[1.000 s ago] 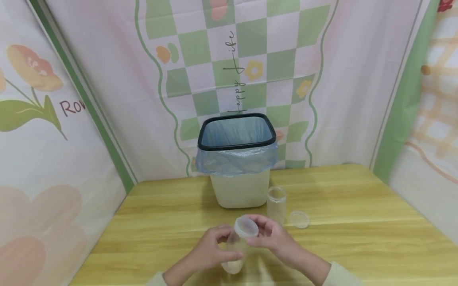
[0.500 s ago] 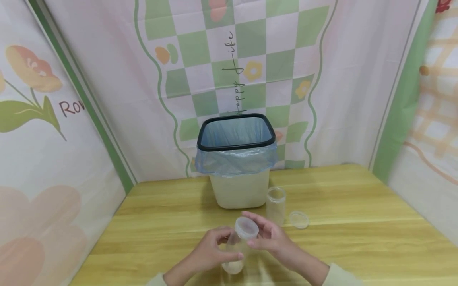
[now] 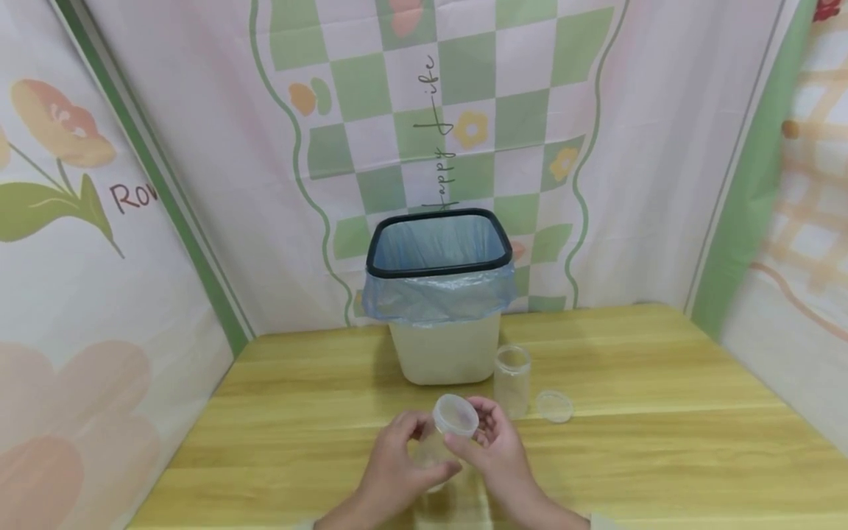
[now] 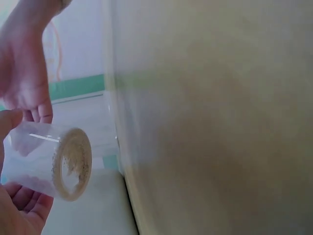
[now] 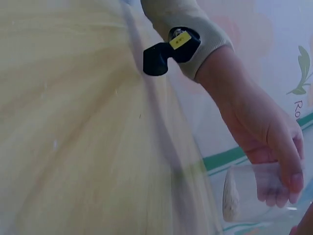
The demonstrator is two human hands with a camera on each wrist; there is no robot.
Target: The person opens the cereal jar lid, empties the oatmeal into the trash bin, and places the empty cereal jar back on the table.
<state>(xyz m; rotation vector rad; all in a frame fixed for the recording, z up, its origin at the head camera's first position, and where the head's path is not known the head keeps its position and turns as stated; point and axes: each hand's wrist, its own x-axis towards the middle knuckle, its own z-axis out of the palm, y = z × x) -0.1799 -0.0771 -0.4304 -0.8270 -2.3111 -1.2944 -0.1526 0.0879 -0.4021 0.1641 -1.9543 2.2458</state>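
A clear plastic jar (image 3: 430, 450) hangs tilted above the table near its front, with pale, powdery residue at its base (image 4: 73, 164). My left hand (image 3: 391, 467) grips its side, the thumb across the near face and the fingers round the far side. On the jar's mouth sits a translucent round lid (image 3: 456, 412). My right hand (image 3: 500, 460) holds the lid's edge between thumb and fingers. In the right wrist view, the left hand's fingers show through the jar wall (image 5: 252, 188).
Behind the hands stands a cream bin (image 3: 447, 353) with a black rim and a blue bag liner. A second clear jar (image 3: 512, 386), uncovered, stands at its right front. Beside that jar, a clear round lid (image 3: 555, 406) lies flat on the wooden table (image 3: 649, 427). Printed curtains surround the table.
My right hand has turned about the lid, its thumb now further left over the rim. The left hand and jar have shifted slightly, and the jar's base has risen a little.
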